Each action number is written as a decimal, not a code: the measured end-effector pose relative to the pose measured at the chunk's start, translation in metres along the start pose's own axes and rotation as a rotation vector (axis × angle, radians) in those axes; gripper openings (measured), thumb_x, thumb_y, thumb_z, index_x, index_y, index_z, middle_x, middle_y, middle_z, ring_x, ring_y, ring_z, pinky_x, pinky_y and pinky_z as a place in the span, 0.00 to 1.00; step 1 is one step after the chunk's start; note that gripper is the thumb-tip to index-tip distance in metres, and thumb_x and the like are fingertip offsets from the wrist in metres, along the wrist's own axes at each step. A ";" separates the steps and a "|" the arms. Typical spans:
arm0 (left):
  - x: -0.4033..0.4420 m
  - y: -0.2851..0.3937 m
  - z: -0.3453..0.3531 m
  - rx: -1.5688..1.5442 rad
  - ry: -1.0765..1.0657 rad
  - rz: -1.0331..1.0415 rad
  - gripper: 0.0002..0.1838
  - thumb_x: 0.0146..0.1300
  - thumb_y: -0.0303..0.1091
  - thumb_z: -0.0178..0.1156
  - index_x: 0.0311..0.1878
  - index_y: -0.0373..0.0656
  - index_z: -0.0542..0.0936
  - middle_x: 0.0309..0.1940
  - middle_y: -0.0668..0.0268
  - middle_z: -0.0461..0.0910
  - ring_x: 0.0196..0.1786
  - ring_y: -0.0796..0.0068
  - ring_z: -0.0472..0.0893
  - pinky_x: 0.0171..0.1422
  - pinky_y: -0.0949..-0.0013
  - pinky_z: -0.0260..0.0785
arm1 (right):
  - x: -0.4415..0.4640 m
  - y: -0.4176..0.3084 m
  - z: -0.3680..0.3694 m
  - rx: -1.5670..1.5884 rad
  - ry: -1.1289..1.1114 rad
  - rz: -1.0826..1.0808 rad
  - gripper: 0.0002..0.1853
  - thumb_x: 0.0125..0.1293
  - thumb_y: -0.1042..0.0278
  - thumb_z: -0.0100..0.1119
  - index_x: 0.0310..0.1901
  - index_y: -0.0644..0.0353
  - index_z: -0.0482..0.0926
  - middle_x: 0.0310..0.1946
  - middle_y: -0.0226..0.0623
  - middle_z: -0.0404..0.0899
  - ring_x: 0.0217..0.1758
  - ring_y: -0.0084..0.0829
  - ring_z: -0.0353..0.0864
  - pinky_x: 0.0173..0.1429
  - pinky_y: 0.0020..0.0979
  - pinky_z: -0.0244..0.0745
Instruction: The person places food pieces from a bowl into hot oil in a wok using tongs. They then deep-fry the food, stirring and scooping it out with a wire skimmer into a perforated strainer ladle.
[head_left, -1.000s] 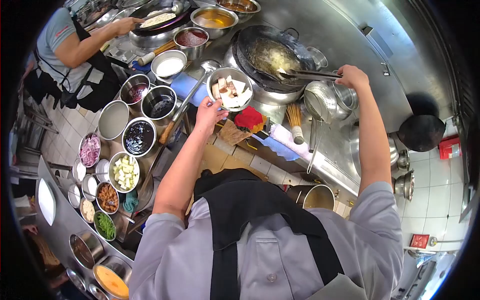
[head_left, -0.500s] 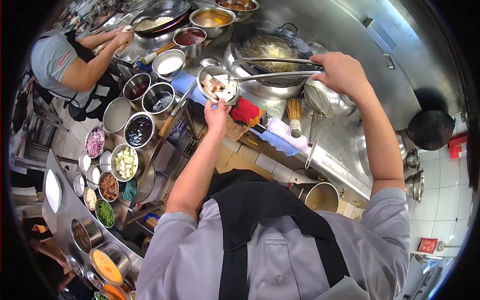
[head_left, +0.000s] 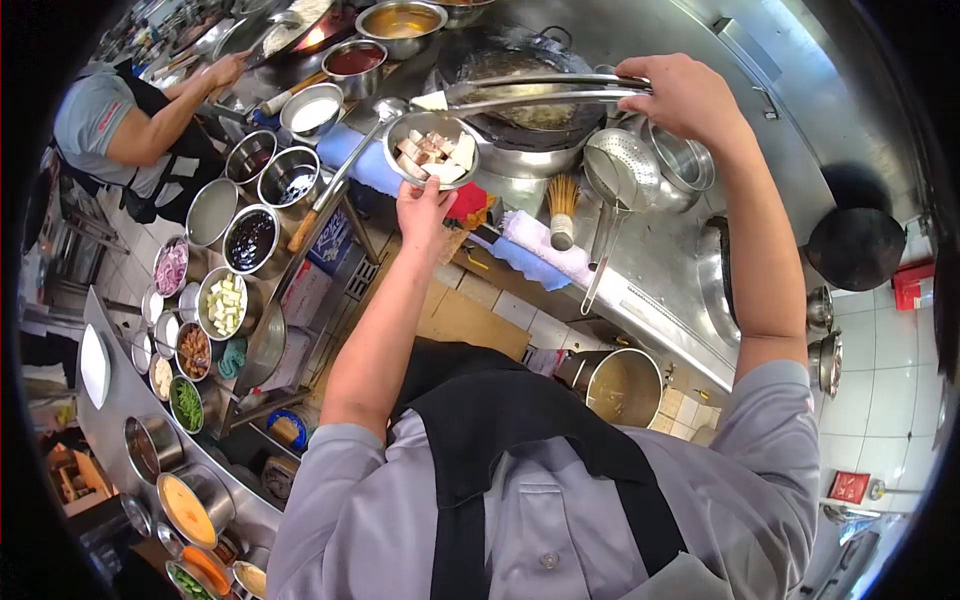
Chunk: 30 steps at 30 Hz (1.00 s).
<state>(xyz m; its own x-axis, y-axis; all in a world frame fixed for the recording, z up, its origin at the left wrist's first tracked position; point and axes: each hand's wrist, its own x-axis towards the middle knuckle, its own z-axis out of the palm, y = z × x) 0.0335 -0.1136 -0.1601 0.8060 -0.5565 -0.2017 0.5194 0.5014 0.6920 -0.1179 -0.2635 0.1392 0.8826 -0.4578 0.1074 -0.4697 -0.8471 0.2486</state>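
My left hand (head_left: 424, 210) is closed on the rim of a steel bowl (head_left: 468, 178) and holds it up at the counter's front edge. Inside lie white and brownish cut chunks of food (head_left: 436, 152), whose kind I cannot make out. My right hand (head_left: 685, 92) grips long metal tongs (head_left: 545, 88) by the handle end. A pale chunk (head_left: 430, 101) sits at the tips of the tongs, above the bowl's far rim. Behind the tongs is a dark wok (head_left: 510, 62) with liquid in it, partly covered by them.
A ladle (head_left: 350, 160) slants left of the bowl. A bamboo brush (head_left: 562, 212) and a strainer (head_left: 630, 160) lie on the right. Ingredient containers, including dark sauce (head_left: 255, 240), crowd the left. Another person (head_left: 130, 130) works at the far left. A pot (head_left: 622, 388) stands below the counter.
The tongs' tips have moved from inside the bowl up and left, with a pale chunk at them. My right hand has risen slightly. The whole view has shifted a little.
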 end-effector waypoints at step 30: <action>0.075 0.111 -0.063 0.569 -0.329 -0.360 0.05 0.58 0.35 0.53 0.31 0.47 0.68 0.29 0.65 0.75 0.28 0.74 0.77 0.33 0.74 0.73 | 0.008 -0.082 -0.039 -0.414 0.092 -0.351 0.15 0.42 0.66 0.61 0.36 0.48 0.74 0.25 0.30 0.71 0.29 0.34 0.75 0.29 0.33 0.69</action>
<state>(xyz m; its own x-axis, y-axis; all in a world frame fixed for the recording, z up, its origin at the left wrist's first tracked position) 0.1690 -0.0580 -0.1423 0.4410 -0.8358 -0.3272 0.4360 -0.1192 0.8920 -0.0713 -0.1878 0.1570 0.9917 -0.1254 0.0292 -0.1149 -0.7595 0.6403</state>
